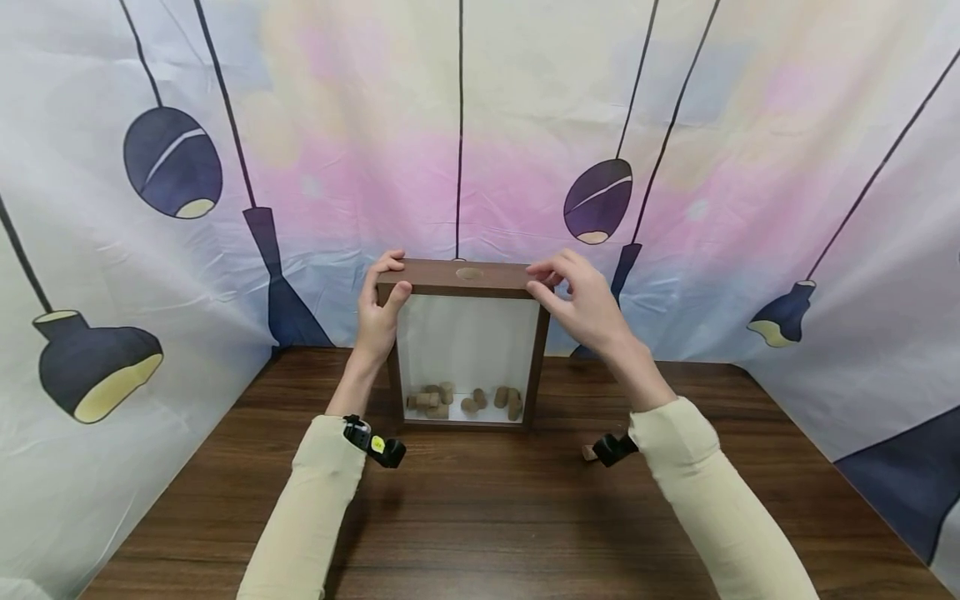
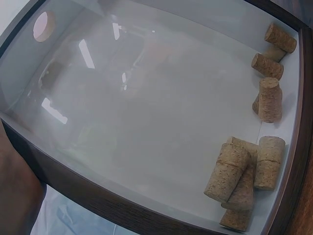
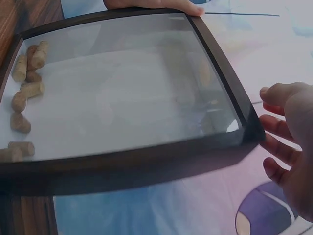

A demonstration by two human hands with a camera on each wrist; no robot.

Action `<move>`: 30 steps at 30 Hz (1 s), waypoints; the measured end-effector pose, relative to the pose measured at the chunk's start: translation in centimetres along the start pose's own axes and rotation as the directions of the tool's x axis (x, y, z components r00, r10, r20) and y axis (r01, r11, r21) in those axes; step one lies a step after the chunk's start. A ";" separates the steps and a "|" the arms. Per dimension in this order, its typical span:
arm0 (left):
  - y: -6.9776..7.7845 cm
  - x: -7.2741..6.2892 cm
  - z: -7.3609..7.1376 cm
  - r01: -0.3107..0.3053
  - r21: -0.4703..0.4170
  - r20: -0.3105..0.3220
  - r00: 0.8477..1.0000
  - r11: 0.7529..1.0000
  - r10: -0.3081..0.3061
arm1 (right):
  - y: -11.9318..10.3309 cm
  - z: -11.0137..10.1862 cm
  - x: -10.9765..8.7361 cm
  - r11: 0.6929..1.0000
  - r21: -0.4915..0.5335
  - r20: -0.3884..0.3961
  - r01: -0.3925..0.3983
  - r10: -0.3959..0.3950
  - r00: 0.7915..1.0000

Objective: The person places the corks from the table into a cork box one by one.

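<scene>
A shadow box frame (image 1: 534, 367) with a dark wooden rim and a clear front stands upright on the table. Several corks (image 2: 270, 100) lie along its bottom, heaped thickest toward the left side in the head view. A round hole (image 1: 469, 273) opens in the middle of the top edge. My left hand (image 1: 380, 312) grips the upper left corner, thumb in front and fingers over the top. At the upper right corner is my right hand (image 1: 581, 300), its fingers loosely bent; in the right wrist view the fingertips (image 3: 276, 126) are at the corner, contact unclear.
The dark wood-grain table (image 1: 480, 517) extends around the frame. Behind it hangs a cloth backdrop (image 1: 510, 167) printed with lamps. A small brown piece (image 1: 588, 452), partly hidden, shows beside the right wrist camera (image 1: 615, 448).
</scene>
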State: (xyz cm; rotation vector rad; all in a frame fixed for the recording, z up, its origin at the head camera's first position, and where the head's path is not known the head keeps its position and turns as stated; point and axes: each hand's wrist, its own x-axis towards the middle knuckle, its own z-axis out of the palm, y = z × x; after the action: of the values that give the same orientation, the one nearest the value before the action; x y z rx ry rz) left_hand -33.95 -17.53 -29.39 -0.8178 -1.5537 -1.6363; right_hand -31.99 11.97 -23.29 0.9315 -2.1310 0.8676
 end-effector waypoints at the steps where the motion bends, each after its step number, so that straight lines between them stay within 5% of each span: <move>1: 0.0 0.0 0.0 0.000 0.000 -0.001 1.000 1.000 0.000 | 0.2 -0.2 -0.4 1.000 0.004 -0.016 -0.006 0.006 1.000; 8: 0.0 0.0 0.1 -0.001 0.003 0.003 1.000 1.000 0.001 | 1.2 -1.1 -3.3 1.000 0.017 -0.058 -0.010 0.010 0.998; 19: -0.1 0.2 0.0 -0.005 -0.006 0.007 1.000 1.000 0.005 | 2.4 -1.0 -7.2 0.998 -0.031 0.050 -0.062 0.063 0.997; 30: 0.0 0.0 0.0 -0.002 0.002 0.003 1.000 1.000 0.002 | 4.0 -0.1 -10.6 0.990 -0.020 0.217 -0.139 0.140 0.966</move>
State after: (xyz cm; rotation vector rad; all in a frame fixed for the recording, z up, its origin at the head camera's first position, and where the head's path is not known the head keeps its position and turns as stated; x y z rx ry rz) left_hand -33.99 -17.56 -29.41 -0.8213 -1.5561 -1.6323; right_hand -29.44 18.05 -32.51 0.9193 -2.4100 0.8620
